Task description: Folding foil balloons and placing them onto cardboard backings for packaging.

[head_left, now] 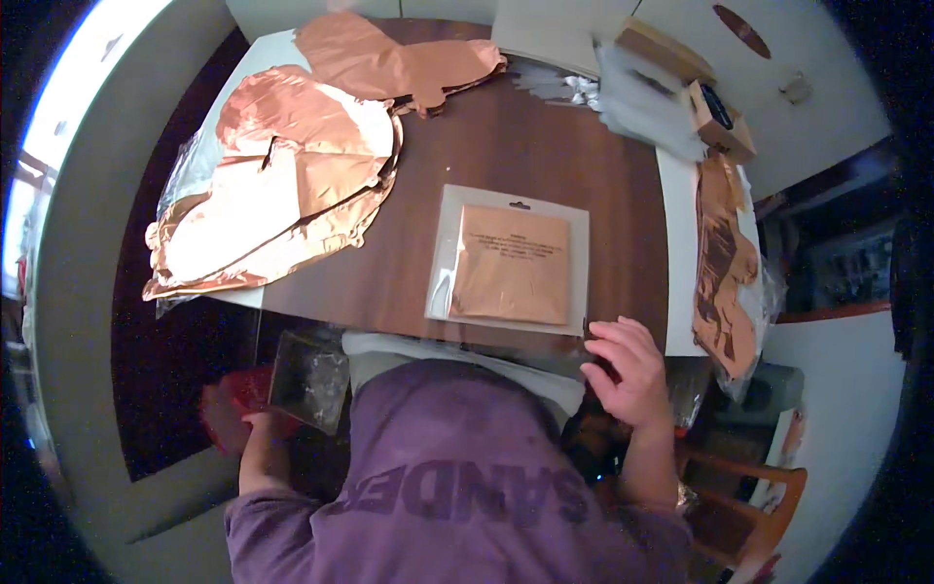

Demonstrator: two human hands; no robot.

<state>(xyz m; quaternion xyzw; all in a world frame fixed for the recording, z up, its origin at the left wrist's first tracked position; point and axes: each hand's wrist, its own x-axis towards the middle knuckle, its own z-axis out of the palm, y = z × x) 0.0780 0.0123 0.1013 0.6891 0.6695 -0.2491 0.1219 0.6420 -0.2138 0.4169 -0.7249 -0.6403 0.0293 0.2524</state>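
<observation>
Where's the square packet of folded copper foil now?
In the head view, the packet lies on the brown tabletop, slightly right of centre, ahead and left of the right hand.

one brown table [623, 243], and going by that: one flat packet [511, 263] on it; three lots of copper foil, two [268, 204] [389, 63] toward its left side, one [722, 263] along its right edge, no clue how many sheets each tbh; two cardboard boxes [724, 122] by its far right corner; one wooden chair [744, 465] off its near right
</observation>
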